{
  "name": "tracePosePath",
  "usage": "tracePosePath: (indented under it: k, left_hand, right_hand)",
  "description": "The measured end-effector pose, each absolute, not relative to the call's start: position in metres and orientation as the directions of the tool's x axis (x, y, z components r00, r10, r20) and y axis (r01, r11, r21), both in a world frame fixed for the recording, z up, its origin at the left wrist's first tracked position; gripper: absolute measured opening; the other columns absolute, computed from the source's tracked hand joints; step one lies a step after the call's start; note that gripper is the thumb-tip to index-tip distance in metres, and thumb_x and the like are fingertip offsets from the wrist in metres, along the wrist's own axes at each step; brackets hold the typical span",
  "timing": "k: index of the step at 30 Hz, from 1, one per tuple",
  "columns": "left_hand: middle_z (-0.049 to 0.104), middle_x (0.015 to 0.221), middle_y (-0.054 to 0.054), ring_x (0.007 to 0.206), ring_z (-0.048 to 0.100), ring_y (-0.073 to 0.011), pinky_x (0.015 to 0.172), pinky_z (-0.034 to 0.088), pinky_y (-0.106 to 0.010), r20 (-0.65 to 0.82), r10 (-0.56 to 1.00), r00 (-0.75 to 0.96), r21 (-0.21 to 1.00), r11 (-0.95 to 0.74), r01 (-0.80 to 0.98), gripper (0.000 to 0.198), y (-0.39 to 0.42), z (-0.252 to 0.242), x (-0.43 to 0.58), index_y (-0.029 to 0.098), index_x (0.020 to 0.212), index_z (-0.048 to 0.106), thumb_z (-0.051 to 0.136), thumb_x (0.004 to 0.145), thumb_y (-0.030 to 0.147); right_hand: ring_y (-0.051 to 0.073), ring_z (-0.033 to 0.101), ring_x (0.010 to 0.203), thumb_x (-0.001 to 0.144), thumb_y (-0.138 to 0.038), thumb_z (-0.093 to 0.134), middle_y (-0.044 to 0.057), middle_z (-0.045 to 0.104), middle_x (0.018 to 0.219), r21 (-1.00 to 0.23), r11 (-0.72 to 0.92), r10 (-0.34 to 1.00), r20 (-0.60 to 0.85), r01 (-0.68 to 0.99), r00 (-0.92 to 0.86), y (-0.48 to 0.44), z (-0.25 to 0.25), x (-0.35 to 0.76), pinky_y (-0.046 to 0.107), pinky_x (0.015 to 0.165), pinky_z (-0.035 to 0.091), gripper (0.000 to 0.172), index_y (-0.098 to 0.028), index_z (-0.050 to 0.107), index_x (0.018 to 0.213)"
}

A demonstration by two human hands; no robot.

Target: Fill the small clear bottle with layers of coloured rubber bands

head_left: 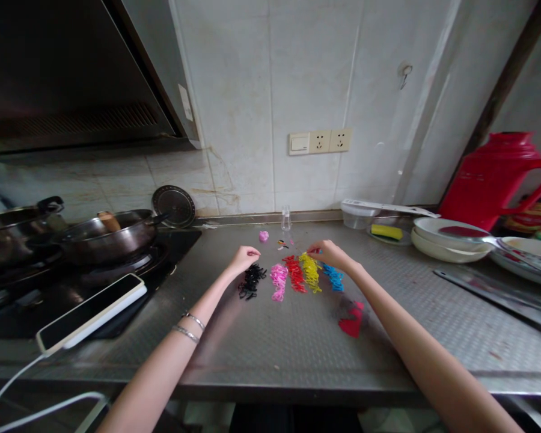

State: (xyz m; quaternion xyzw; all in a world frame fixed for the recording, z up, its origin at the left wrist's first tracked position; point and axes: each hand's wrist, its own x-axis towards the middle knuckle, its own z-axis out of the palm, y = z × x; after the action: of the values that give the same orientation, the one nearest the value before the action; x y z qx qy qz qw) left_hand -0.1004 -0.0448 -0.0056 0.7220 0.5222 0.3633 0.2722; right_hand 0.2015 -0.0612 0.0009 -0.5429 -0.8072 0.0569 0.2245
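Observation:
Piles of small, thin pieces that look like rubber bands lie in a row on the metal counter: black bands (251, 282), pink bands (279, 281), red bands (295, 273), yellow bands (311, 273) and blue bands (333, 278). Just above the black pile is my left hand (244, 260), its fingertips pinched together. My right hand (330, 253) pinches at the far end of the yellow pile. Whatever either pinch holds is too small to make out. Between and beyond my hands lie a few mixed-colour bands (282, 245), a pink bundle (264, 236) and a small clear bottle (286, 219).
A red-and-clear plastic bag (352, 320) lies near my right forearm. At left are a phone (92, 313) on a white power bank and a pan (106, 237) on the stove. Bowls (448, 243), a knife (496, 297) and a red thermos (491, 180) stand right.

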Motion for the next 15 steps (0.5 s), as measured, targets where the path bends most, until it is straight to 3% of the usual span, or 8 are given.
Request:
tracePosePath:
  k: [8,15]
  left_hand:
    - [0.066,0.074,-0.008,0.068,0.058,-0.0157,0.065,0.042,-0.025,0.291,0.894,0.341,0.533,-0.447,0.719,0.016,0.002,-0.003,-0.056,0.009,0.074,0.068,0.055,0.068,0.017]
    - [0.063,0.066,-0.009,0.058,0.053,-0.014,0.058,0.038,-0.024,0.243,0.899,0.364,0.515,-0.437,0.737,0.016,0.032,-0.026,-0.025,0.009,0.071,0.066,0.06,0.068,0.023]
  right_hand:
    - [0.015,0.061,0.075,0.076,-0.031,0.05,0.004,0.068,0.084,-0.358,0.4,0.881,0.406,0.844,-0.245,-0.067,-0.003,0.218,0.022,0.07,0.044,0.023,-0.02,0.069,0.086]
    - [0.015,0.061,0.08,0.077,-0.032,0.048,0.003,0.068,0.088,-0.291,0.342,0.891,0.404,0.893,-0.209,-0.069,-0.006,0.222,0.021,0.069,0.043,0.025,-0.023,0.068,0.089]
